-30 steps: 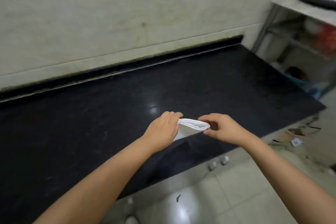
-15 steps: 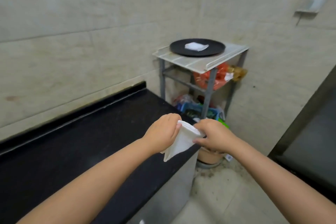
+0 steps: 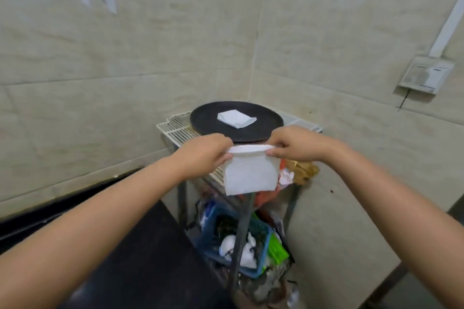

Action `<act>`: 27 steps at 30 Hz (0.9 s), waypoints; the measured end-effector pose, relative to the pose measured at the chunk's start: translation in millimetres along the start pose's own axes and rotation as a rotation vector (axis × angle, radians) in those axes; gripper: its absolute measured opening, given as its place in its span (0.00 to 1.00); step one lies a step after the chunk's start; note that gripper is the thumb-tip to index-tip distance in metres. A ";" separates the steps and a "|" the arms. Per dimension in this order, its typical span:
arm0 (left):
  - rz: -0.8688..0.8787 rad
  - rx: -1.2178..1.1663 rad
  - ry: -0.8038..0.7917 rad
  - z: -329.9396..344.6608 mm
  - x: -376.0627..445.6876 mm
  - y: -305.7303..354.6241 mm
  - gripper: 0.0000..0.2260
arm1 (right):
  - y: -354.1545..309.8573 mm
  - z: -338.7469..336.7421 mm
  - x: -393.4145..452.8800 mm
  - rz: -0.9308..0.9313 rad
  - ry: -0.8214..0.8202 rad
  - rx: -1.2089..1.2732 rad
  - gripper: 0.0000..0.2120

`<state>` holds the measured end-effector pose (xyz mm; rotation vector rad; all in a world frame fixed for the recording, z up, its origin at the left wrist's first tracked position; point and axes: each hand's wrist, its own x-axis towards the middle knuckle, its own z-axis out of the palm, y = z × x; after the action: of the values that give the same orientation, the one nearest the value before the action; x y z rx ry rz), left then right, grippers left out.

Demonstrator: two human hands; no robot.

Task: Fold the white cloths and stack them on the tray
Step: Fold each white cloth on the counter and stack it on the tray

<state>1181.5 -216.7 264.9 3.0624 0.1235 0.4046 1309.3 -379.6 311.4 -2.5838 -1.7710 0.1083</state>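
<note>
The folded white cloth (image 3: 251, 175) is pinched along its top edge by both hands, the left hand (image 3: 203, 152) at its nine o'clock corner and the right hand (image 3: 292, 144) at its three o'clock corner, fingers and thumbs curled onto the fabric. It hangs free below that edge, held in the air at the six o'clock rim of the round black tray (image 3: 203, 118), in front of the wire rack (image 3: 175, 128) on which the tray stands.

The placing step is judged to be in hand. It is best done if the top edge is kept taut and level, the cloth is carried toward twelve o'clock over the tray, and its hanging edge is laid first so that no fold springs open. Squareness with the stacked cloth (image 3: 236, 119) at the tray's centre should be sought before the pinches are let go.

Counted: two white cloths, one held and one on the tray; one tray; one rack; one blue basket (image 3: 261, 256) beneath; one black counter (image 3: 140, 258) at seven o'clock.
</note>
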 end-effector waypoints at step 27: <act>-0.731 0.356 -0.270 135.6 290.6 -87.3 0.07 | 248.4 64.7 341.3 -0.416 0.044 0.228 0.14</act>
<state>1490.4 -110.2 203.5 3.0423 1.3625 -0.0888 1659.3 -153.4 217.7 -2.0056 -2.0938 0.2303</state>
